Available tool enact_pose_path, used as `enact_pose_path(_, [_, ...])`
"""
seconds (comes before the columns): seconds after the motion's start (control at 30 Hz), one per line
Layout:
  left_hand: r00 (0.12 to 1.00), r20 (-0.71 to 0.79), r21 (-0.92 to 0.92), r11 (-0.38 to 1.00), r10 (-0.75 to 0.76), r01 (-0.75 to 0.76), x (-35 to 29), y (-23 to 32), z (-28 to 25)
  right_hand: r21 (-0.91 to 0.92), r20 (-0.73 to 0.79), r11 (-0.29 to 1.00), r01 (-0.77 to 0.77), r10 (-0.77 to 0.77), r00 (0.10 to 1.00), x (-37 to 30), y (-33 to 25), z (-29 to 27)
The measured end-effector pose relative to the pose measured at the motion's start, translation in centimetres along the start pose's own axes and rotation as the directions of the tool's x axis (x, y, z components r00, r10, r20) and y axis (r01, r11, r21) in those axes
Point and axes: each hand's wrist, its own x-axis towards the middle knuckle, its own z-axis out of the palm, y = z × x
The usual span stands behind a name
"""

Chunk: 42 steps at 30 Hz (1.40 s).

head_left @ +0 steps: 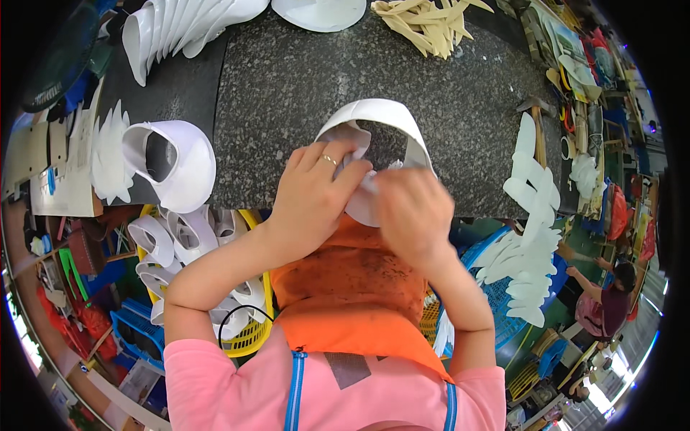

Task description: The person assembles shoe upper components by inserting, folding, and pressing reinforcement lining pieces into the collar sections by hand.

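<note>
A white shoe upper (pixel 392 111) stands on the front edge of the dark stone-topped table, its wide opening showing the tabletop through it. My left hand (pixel 316 190) is closed on the upper's left side, thumb and fingers on the white material, with a ring on one finger. My right hand (pixel 417 212) is curled and slightly blurred against the right side. Its fingertips are hidden, so what they pinch cannot be made out. A small crumpled white bit shows between the hands. The near flap of the upper hangs over my orange apron (pixel 352 287).
Another white upper (pixel 190 161) sits at the table's left. White flat pieces (pixel 532 187) lie along the right edge, near a hammer (pixel 537 118). Nested uppers (pixel 176 29) and beige strips (pixel 428 25) are at the back. A yellow basket (pixel 251 345) holds more uppers; a blue basket (pixel 507 305) stands right.
</note>
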Motion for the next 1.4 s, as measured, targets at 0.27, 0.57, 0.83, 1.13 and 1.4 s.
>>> enact_pose_path(0.27, [0.992,-0.064,0.001,0.994,0.105,-0.105,-1.0,-1.3,0.3,0.110,0.053,0.994,-0.008,0.002,0.999,-1.1,-0.9,-0.4])
enact_pose_path(0.57, [0.964,-0.122,0.088,0.970,0.235,-0.225,-2.0,-2.2,0.7,0.109,0.156,0.993,-0.035,0.017,0.988,-0.9,-1.4,-0.8])
enact_pose_path(0.83, [0.946,0.033,0.063,0.944,0.324,-0.325,-2.0,-3.5,-0.8,0.004,0.263,1.000,0.022,-0.022,0.965,0.0,-1.7,-1.9])
enact_pose_path(1.13, [0.921,0.083,0.210,0.897,0.381,-0.389,-1.2,0.1,-3.2,0.350,0.103,0.931,0.103,-0.148,0.984,1.7,1.2,-6.1])
enact_pose_path(1.4, [0.973,0.057,0.025,0.974,0.222,-0.224,-0.7,0.9,0.0,0.003,0.327,0.976,0.220,-0.209,0.922,4.0,5.9,-4.8])
